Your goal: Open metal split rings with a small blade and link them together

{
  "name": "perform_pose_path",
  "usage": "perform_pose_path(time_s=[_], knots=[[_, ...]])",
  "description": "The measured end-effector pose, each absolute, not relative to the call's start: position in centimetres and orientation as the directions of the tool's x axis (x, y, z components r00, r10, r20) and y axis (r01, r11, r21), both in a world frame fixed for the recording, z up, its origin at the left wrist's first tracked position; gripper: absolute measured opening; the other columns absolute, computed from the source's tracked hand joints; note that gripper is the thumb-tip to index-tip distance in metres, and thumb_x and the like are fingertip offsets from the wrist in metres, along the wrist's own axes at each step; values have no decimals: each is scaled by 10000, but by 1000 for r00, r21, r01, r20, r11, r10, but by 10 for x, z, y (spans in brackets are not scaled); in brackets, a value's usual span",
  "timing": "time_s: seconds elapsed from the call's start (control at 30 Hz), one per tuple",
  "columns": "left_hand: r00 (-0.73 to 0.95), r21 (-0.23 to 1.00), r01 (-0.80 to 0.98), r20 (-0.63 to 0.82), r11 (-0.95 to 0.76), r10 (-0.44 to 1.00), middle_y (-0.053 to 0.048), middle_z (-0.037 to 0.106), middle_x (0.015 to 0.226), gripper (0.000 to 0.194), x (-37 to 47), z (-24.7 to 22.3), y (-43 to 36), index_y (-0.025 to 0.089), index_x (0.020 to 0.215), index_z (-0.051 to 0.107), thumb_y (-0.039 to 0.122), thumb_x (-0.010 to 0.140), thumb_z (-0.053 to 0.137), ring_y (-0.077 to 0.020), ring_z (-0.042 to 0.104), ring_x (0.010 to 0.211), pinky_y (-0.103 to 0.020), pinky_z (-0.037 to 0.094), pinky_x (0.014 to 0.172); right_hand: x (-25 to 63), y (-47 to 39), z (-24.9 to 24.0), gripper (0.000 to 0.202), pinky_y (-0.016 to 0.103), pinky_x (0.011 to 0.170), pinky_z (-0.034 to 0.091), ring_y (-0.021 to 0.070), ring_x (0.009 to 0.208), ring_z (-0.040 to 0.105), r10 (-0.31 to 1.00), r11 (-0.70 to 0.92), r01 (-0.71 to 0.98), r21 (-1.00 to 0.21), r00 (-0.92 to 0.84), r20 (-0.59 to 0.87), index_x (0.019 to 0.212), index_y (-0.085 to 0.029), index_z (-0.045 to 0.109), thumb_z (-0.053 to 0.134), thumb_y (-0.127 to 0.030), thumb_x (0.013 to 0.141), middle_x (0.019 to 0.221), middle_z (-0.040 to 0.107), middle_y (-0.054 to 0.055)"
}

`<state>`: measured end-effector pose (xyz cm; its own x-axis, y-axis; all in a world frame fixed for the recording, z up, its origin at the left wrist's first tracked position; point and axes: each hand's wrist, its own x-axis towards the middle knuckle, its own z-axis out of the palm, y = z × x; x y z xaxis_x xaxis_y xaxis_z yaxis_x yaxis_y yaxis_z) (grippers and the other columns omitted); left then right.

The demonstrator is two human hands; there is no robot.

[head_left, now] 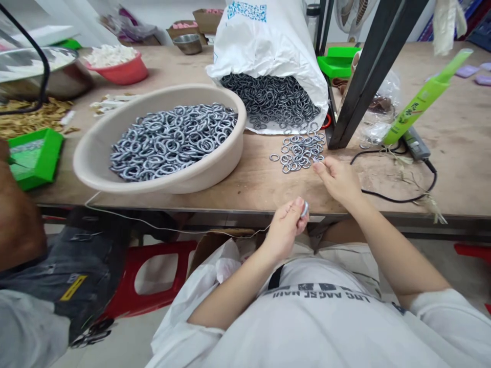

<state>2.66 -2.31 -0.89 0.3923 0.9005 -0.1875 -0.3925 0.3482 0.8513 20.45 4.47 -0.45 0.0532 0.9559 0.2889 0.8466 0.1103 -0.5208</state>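
Note:
My left hand (286, 227) is closed in front of the table edge, with a grey metal ring (305, 209) showing between thumb and fingers. A thin white string (184, 231) runs from this hand leftward to below the tub. At the right side of a small pile of loose metal rings (298, 148), my right hand (339, 181) pinches at a ring with thumb and forefinger. Behind the pile, a white sack (264, 46) lies with its mouth toward me, full of darker rings (268, 99). To the left stands a beige tub (88, 171) heaped with rings (172, 143).
A black metal post (368, 76) rises right of the pile. Beyond it are a green tube-shaped packet (422, 102) and a black cable (402, 199). Another person's arm (21, 220) is at the left, near a green tray (42, 163). A red stool (153, 250) stands below.

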Motion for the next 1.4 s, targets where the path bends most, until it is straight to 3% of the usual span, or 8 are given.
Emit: perform_pose_path(time_s=[0.17,0.33,0.47,0.6,0.7,0.93,1.17,1.4], knots=[[328,888,-362,-165,285,930,-28,639,706,377,10,-10,-9,136,763,597,494,847,679,-37,414,489,-174,297,466,182,84,3,372,318,687,374,263,925,637,941,280,914,-293,-202,270,1178,-249,651,643,-484,889,1125,681,85],[255,855,-414,-220,312,941,-23,681,755,378,-7,-8,7,153,1083,693,371,782,762,-46,507,519,-156,392,490,164,97,2,228,329,681,394,260,909,648,950,290,944,-156,-264,164,1067,-226,699,583,-372,936,1123,659,112],[202,817,-486,-242,311,949,-49,693,860,291,-12,-4,17,143,979,679,352,781,722,-88,593,610,-183,459,497,181,90,7,169,309,683,399,222,850,616,946,296,853,-430,-201,253,892,-198,702,629,-351,899,962,675,73],[233,804,-481,-267,350,935,-23,631,844,365,7,-5,14,155,927,639,470,772,738,-60,513,555,-157,313,402,187,51,6,279,278,641,417,152,681,552,975,216,351,-911,-28,220,818,-192,656,665,-467,861,722,618,-3],[258,850,-439,-191,291,947,24,536,739,413,29,-10,7,168,876,616,558,786,718,-38,401,513,-154,259,413,176,13,-5,276,286,701,473,148,715,585,983,171,66,-983,58,175,825,-199,657,706,-470,833,762,649,-2],[164,853,-500,-75,149,984,43,447,646,440,44,-16,-5,166,767,561,590,827,662,-57,359,550,-173,334,516,155,-17,-17,320,294,716,546,155,778,631,993,118,-106,-987,44,113,1020,-260,657,765,-452,788,958,696,9],[221,844,-498,-97,198,970,63,309,544,556,38,-5,-9,178,641,422,671,828,599,-50,216,458,-202,167,426,171,-9,1,334,298,685,470,164,724,586,967,254,153,-955,-33,252,884,-220,668,621,-551,885,783,650,9],[208,807,-540,-148,240,967,71,307,546,599,37,0,-9,177,631,414,710,739,668,-47,239,466,-205,203,433,172,-29,9,344,299,601,308,140,617,457,867,493,599,-631,-275,417,706,-209,567,566,-458,942,656,534,0]])
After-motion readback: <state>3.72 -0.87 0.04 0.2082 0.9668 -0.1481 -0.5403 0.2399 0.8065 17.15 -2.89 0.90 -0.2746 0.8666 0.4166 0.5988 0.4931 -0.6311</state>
